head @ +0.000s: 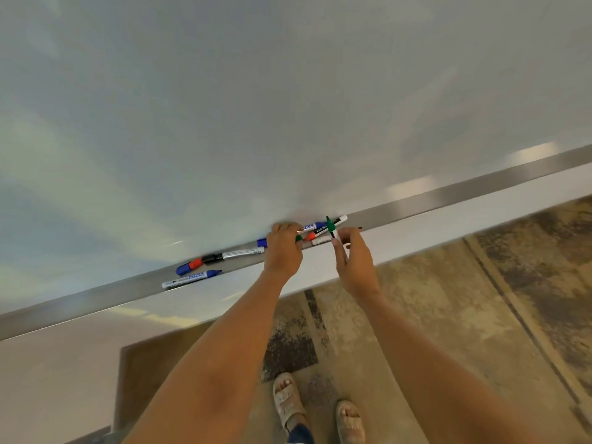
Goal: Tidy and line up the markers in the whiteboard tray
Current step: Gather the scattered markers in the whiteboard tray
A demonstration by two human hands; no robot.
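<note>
A metal whiteboard tray (448, 195) runs diagonally across the head view. Several markers lie on it. A blue-capped marker (191, 278) rests near the tray's front edge at the left. Behind it lie a blue and red marker (189, 266) and a black-capped silver marker (237, 254). My left hand (284, 248) is closed over a clump of markers, with a green cap (298, 238) showing at its fingers. My right hand (352, 254) pinches a green marker (331, 226) that stands tilted up over a blue marker (315, 225) and a white marker (333, 223).
The whiteboard (256, 107) fills the upper view. A white ledge (416, 232) runs below the tray. Patterned floor (480, 299) lies beneath, with my sandalled feet (317, 408) at the bottom. A brown panel (150, 373) sits at the lower left.
</note>
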